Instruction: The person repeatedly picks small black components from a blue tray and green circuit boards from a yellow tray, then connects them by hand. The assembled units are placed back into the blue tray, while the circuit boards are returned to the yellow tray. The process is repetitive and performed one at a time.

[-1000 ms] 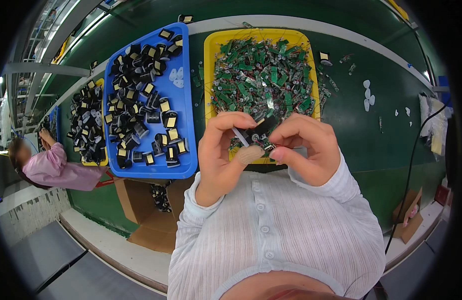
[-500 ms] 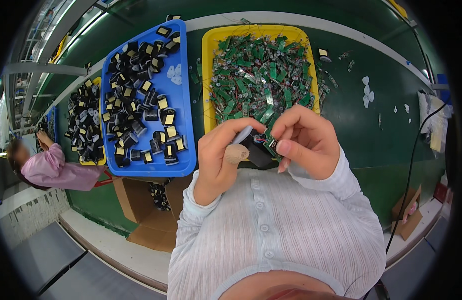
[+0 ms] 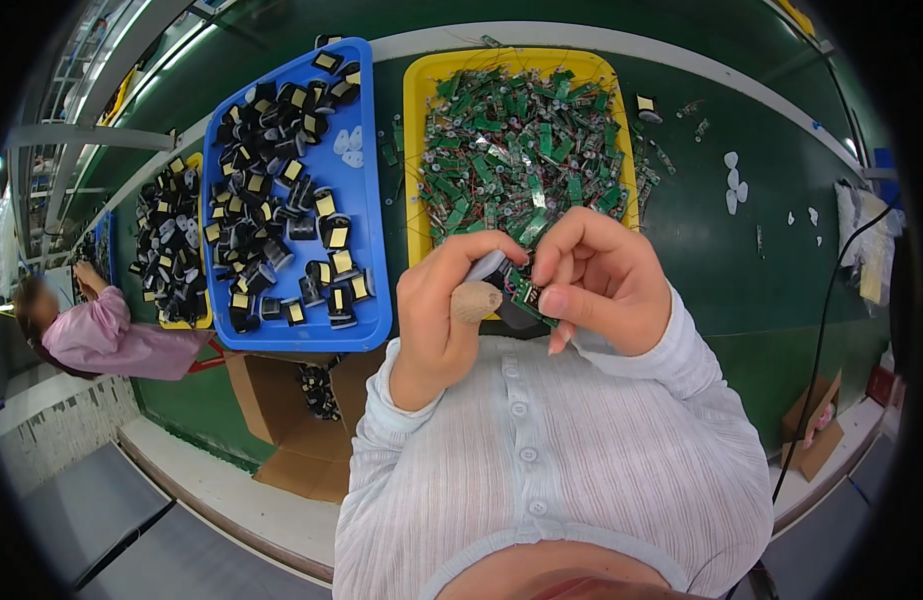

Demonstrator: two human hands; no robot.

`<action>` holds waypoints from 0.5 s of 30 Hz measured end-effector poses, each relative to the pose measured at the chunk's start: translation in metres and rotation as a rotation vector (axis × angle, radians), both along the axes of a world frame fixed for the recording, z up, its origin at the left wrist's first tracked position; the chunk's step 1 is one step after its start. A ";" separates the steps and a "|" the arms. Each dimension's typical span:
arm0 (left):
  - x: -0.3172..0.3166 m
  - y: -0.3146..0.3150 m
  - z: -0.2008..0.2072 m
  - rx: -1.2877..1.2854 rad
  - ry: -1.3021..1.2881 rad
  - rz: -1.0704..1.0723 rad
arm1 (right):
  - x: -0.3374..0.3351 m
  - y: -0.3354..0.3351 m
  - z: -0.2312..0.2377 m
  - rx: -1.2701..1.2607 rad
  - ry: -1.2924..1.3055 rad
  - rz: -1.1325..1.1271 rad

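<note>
My left hand (image 3: 440, 310) is closed around a black plastic housing (image 3: 522, 322) with a pale grey rounded part at its upper left. A tan cover wraps my left thumb. Between thumb and fingers, my right hand (image 3: 612, 290) pinches a small green circuit board (image 3: 529, 292) against the housing's opening. Thin coloured wires show between board and housing. Much of the housing is hidden behind the fingers. Just beyond my hands, a yellow tray (image 3: 414, 160) holds a heap of green circuit boards (image 3: 472, 120) with wires.
Left of it, a blue tray (image 3: 378, 250) carries many black housings (image 3: 282, 180) and some white pieces. Another yellow tray (image 3: 196, 322) stands farther left, near a person in pink (image 3: 122, 335). A cardboard box (image 3: 307, 450) sits below. A black cable (image 3: 827, 330) hangs at the right.
The circuit board has shifted slightly left and down, closer in against the housing. My right hand has moved a little left with it, and my left hand still grips the housing.
</note>
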State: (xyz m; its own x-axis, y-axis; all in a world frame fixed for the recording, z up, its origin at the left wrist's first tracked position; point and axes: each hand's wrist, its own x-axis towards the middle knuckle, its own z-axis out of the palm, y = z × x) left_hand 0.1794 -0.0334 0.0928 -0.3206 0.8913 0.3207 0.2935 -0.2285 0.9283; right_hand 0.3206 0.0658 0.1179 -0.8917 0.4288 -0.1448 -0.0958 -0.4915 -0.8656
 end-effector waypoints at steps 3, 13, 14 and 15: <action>0.000 0.001 0.000 0.051 0.082 0.059 | -0.001 -0.001 0.001 0.012 -0.015 -0.037; -0.004 0.000 0.010 0.060 0.307 0.067 | -0.002 0.007 -0.003 0.086 -0.073 0.141; -0.004 0.001 0.010 0.071 0.312 0.065 | -0.002 0.007 -0.005 0.089 -0.069 0.181; -0.004 0.001 0.011 0.082 0.317 0.063 | -0.002 0.006 -0.008 0.072 -0.057 0.161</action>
